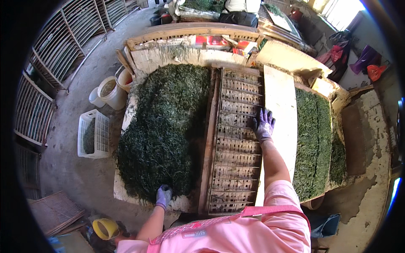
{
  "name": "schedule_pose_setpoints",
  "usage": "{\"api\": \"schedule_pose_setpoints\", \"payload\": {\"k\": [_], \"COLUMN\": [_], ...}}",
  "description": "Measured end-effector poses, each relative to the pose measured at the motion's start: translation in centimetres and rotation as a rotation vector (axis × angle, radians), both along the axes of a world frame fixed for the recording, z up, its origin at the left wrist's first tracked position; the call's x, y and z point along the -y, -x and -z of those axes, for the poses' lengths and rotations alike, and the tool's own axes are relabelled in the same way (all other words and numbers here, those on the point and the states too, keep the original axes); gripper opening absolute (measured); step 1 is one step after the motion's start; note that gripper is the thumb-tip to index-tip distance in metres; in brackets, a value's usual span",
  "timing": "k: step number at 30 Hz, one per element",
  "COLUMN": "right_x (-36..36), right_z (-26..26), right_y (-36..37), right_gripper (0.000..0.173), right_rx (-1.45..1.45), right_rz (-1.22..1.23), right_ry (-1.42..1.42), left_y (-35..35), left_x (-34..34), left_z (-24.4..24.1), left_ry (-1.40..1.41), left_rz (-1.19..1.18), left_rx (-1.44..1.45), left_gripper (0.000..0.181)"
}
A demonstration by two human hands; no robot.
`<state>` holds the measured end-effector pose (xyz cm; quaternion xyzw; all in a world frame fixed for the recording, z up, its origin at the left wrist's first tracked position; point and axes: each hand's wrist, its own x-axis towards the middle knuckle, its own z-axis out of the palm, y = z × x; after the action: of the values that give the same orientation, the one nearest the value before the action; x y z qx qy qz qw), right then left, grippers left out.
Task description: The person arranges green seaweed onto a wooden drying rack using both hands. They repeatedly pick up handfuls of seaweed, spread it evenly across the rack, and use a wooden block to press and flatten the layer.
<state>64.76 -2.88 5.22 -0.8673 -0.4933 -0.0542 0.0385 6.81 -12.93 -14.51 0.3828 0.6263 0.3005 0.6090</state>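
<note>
My left hand, in a purple glove with dark fingertips, touches the near edge of a large pile of dark green shredded plant matter. Its fingertips are partly hidden, so I cannot tell whether they grip any strands. My right hand, gloved alike, lies with fingers spread over the left edge of a long pale board, beside a woven slatted rack. That rack stands between the pile and the board. Right of the board, a flat layer of green plant matter shows a dark lengthwise seam.
White buckets and a white plastic crate holding green matter stand on the floor at left. Tall slatted racks line that side. Near me are a yellow bucket and stacked mesh screens. A person is at the far end.
</note>
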Motion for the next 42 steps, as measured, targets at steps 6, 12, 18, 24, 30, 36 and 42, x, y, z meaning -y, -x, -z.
{"api": "schedule_pose_setpoints", "payload": {"k": [6,12,18,24,30,36,42], "right_x": [-0.2,-4.0,-7.8,-4.2,-8.9,-7.9,-6.1], "right_z": [1.7,-4.9,-4.7,4.3,-1.7,-18.2,-35.3], "right_y": [-2.6,-0.1,20.3,47.4,43.1,40.5,41.7], "right_gripper": [0.076,0.087,0.053,0.078,0.039,0.048,0.028], "right_rx": [-0.017,-0.111,-0.382,-0.286,-0.704,-0.427,-0.344], "right_rz": [0.032,0.374,-0.671,-0.658,-0.825,-1.063,-1.214], "right_ry": [-0.081,0.428,-0.549,0.157,-0.357,-0.306,-0.568], "left_y": [-0.3,-1.8,-2.5,0.5,8.1,12.7,9.6], "left_x": [-0.3,0.1,1.1,7.5,9.4,2.6,-11.3], "left_z": [-1.7,-5.8,-7.3,-11.0,-13.3,-20.4,-37.6], "left_ry": [0.067,-0.072,-0.120,-0.326,-0.710,-0.162,-0.981], "left_rz": [0.090,0.262,0.240,0.088,-0.019,0.137,-0.046], "left_rx": [-0.185,-0.483,-0.209,-0.144,-1.017,-0.559,0.075], "left_gripper": [0.016,0.036,0.032,0.040,0.044,0.050,0.063]}}
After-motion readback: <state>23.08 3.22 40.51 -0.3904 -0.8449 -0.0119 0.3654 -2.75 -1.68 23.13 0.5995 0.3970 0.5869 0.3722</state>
